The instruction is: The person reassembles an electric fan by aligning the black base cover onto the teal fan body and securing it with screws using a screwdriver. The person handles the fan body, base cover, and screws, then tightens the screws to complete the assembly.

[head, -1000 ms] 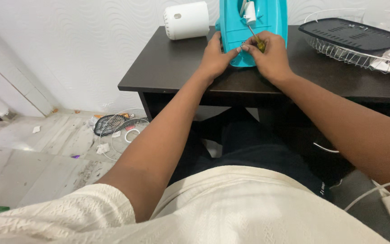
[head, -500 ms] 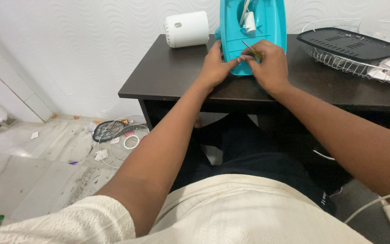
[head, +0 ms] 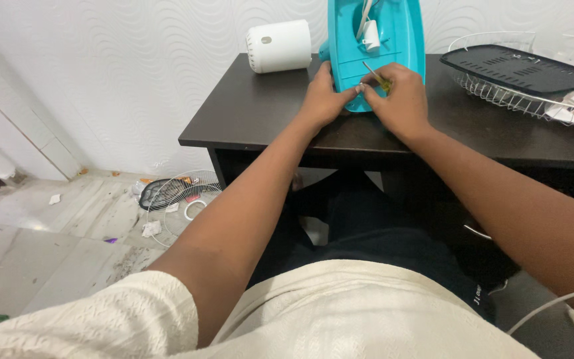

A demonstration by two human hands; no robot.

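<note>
Turquoise plastic housing [head: 393, 40] stands at the far edge of your dark table [head: 260, 106], its open side facing you and its upper part cut off by the top of the view. Inside it a small white part [head: 371, 34] sits with a pale lead running up from it.

Your left hand [head: 325, 100] presses against the housing's lower left edge, fingers curled round the rim and thumb stretched toward the middle, so it grips the housing itself. Your right hand [head: 400, 100] is closed around a screwdriver [head: 375, 75] with a yellowish handle; the thin metal shaft slants up and to the left, and its tip rests on the housing's inner face just below the white part. The thumbs of both hands nearly meet at the housing's lower rim.

Left of the housing, a white cylindrical cover [head: 279, 45] lies on its side on the table, close to the housing. To the right, well apart from your hands, a wire grille [head: 499, 90] carries a black slotted panel [head: 516, 66]. On the floor to the left, another wire grille [head: 181, 203] lies among scraps of litter.
</note>
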